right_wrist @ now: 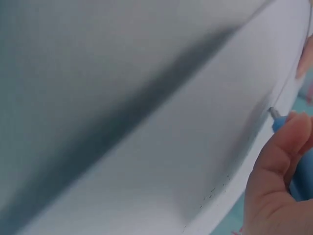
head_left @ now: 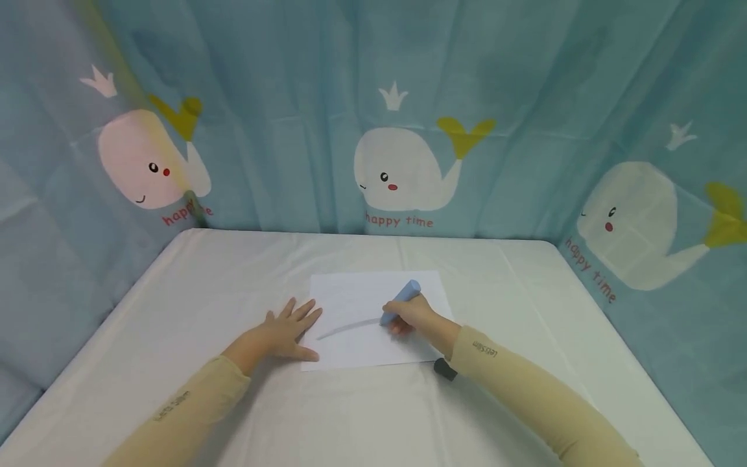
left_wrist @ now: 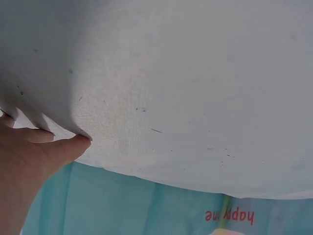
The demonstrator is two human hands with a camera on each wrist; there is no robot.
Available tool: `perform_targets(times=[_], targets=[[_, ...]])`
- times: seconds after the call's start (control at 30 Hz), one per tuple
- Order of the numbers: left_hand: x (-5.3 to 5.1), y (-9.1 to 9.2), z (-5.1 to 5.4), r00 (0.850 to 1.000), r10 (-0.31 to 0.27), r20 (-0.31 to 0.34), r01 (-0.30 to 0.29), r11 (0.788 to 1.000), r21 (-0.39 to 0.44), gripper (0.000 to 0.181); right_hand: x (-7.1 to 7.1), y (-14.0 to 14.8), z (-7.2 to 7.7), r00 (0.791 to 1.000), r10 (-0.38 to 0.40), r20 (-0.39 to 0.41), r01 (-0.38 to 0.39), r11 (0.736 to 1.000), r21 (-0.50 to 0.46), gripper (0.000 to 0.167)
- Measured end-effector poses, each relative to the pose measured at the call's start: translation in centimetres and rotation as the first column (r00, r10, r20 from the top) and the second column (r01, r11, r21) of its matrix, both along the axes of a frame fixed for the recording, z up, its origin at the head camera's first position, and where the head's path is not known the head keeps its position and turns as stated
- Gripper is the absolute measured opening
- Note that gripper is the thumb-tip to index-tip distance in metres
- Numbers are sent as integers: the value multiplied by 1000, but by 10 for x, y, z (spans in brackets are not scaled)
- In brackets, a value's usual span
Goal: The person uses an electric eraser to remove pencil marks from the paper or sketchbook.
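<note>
A sheet of white paper lies on the white-covered table. My right hand grips a thick blue marker, tilted with its tip down at the paper. From that tip a thin grey line runs left across the sheet. In the right wrist view the thumb and fingers wrap the marker's barrel, and its narrow tip shows beyond them. My left hand rests with spread fingers at the paper's left edge. Only part of that hand appears in the left wrist view.
A small black object, perhaps the marker's cap, lies by the paper's lower right corner, close to the right sleeve. A blue whale-print curtain hangs behind and along both sides of the table.
</note>
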State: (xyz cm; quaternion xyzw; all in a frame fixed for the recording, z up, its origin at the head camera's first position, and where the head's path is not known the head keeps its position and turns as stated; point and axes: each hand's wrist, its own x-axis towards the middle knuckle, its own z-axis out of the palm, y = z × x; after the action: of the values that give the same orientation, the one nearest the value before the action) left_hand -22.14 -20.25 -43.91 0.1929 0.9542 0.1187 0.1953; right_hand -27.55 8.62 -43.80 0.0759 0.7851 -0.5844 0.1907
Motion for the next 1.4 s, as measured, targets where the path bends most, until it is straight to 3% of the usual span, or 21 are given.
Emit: perform_targets(times=[0.33, 0.73, 0.97, 1.4], targets=[[4, -3, 2, 1000, 10, 0, -10, 1000, 12, 100, 2, -5, -2, 1000, 9, -15, -9, 1000, -2, 31], [0, 3, 2, 1000, 4, 5, -4, 1000, 6, 101, -1, 2, 3, 998, -61, 1, 61, 998, -13, 31], [-2, 1, 0, 1000, 6, 11, -6, 1000, 6, 102, 1, -2, 2, 1000, 2, 4, -2, 1000, 2, 33], [0, 0, 0, 1000, 0, 6, 0, 1000, 10, 102, 1, -4, 0, 1000, -8, -13, 8, 1000, -7, 30]])
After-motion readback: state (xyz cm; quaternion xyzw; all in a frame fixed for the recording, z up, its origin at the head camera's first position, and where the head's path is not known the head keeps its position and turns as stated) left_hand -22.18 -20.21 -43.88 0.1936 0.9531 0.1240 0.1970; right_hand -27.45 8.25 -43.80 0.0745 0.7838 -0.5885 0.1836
